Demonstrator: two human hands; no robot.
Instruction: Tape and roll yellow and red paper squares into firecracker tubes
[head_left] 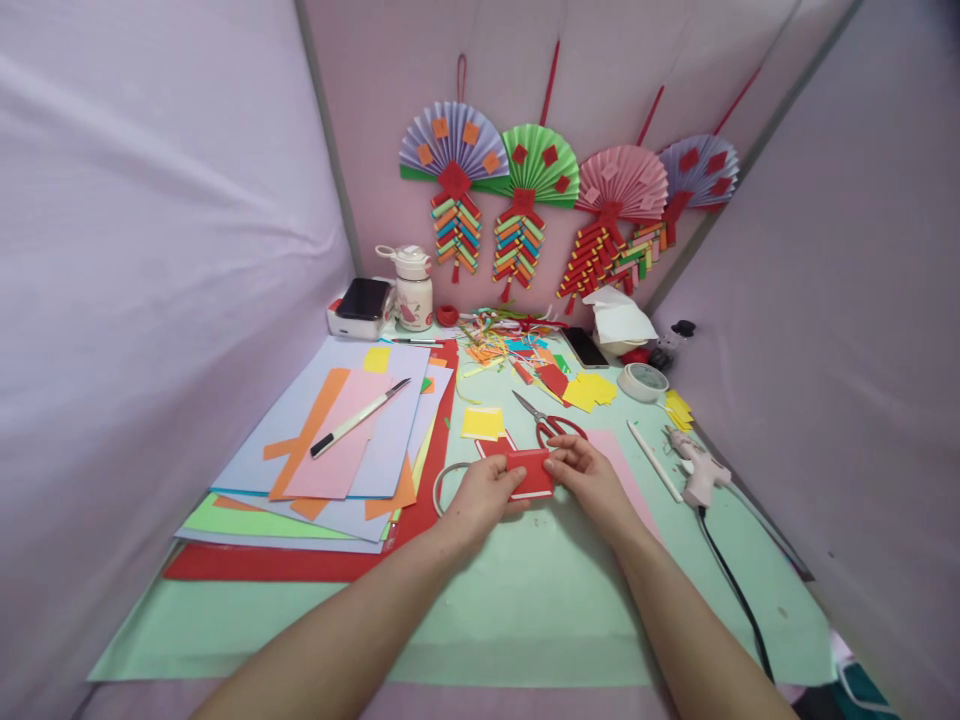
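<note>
A small red paper piece [534,473] with a white strip along its lower edge is held up above the table between my two hands. My left hand [482,493] pinches its left side, thumb on top. At the upper right corner, the thumb and fingers of my right hand [589,476] close on the same piece. Just behind lie another red piece with white edges [493,446], partly hidden, and small yellow papers [482,424]. Red-handled scissors [551,418] lie partly open beyond my right hand.
Left is a stack of coloured paper [247,445] with a utility knife [360,418] on it. Right are a white stick [654,460], a tape roll [643,381] and a corded glue gun [701,468]. Paper scraps [499,345], a phone [584,347] and a bottle [413,290] stand farther back.
</note>
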